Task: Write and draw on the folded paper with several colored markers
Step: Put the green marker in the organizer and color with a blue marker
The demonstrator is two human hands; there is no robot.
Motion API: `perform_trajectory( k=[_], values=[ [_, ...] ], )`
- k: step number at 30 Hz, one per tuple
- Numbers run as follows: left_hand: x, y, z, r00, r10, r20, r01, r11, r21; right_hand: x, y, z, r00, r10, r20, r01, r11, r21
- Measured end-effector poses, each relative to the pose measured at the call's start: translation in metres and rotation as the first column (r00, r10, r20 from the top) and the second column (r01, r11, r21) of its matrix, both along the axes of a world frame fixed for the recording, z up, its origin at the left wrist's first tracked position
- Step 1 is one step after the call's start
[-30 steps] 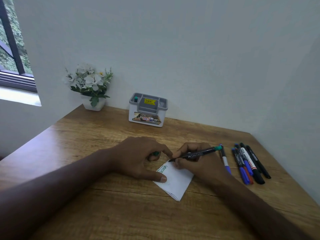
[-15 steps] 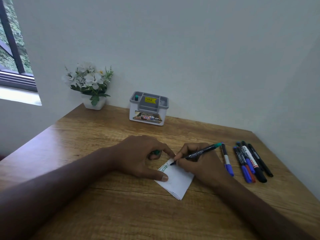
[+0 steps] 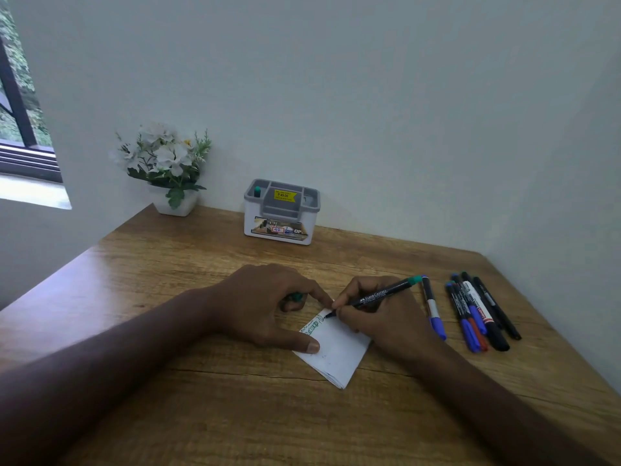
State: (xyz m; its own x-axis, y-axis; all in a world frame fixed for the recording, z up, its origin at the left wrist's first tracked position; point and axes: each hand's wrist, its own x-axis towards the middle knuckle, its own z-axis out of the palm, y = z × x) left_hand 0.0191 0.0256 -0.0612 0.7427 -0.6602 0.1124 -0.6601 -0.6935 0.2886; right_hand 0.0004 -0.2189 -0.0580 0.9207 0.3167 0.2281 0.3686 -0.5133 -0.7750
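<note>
A small folded white paper point(image 3: 336, 351) lies on the wooden desk point(image 3: 208, 405), with green writing along its upper left edge. My right hand point(image 3: 379, 317) grips a black marker with a green end point(image 3: 386, 293); its tip touches the paper's top corner. My left hand point(image 3: 268, 304) presses the paper down with thumb and index finger and holds a green cap point(image 3: 296, 297) under its curled fingers. A blue-capped marker point(image 3: 433, 309) lies just right of my right hand. Several more markers point(image 3: 480, 314), blue, red and black, lie in a row further right.
A white and grey desk organiser point(image 3: 280, 213) with a yellow price sticker stands at the back against the wall. A white pot of white flowers point(image 3: 168, 169) sits at the back left corner. Walls close the desk at the back and right.
The marker tip has moved up and right along the paper's top edge, extending the green writing. My left hand has stayed in place on the paper.
</note>
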Motion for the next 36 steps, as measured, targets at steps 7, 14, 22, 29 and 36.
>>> perform_trajectory(
  k=[7, 14, 22, 29, 36],
  values=[
    [-0.0021, 0.0010, 0.0004, 1.000, 0.010, 0.006, -0.010, 1.000, 0.004, 0.0011, -0.0006, -0.0003, 1.000, -0.018, 0.005, 0.018, 1.000, -0.004],
    [-0.0023, 0.0005, 0.0015, 1.000, 0.015, -0.018, -0.015, 1.000, 0.013, 0.0011, -0.0009, -0.0013, 1.000, -0.023, 0.004, 0.023, 1.000, -0.003],
    [-0.0020, 0.0006, 0.0003, 1.000, 0.001, -0.002, -0.001, 1.000, -0.008, 0.0016, -0.0013, -0.0013, 1.000, -0.026, -0.011, 0.026, 1.000, -0.001],
    [-0.0023, 0.0007, 0.0006, 1.000, 0.009, 0.002, -0.009, 1.000, -0.002, 0.0016, -0.0015, -0.0015, 0.999, -0.044, -0.006, 0.044, 0.999, 0.010],
    [-0.0018, -0.0001, 0.0013, 1.000, 0.011, -0.007, -0.011, 1.000, 0.000, 0.0017, -0.0017, -0.0018, 0.998, -0.063, -0.014, 0.063, 0.998, 0.006]
  ],
)
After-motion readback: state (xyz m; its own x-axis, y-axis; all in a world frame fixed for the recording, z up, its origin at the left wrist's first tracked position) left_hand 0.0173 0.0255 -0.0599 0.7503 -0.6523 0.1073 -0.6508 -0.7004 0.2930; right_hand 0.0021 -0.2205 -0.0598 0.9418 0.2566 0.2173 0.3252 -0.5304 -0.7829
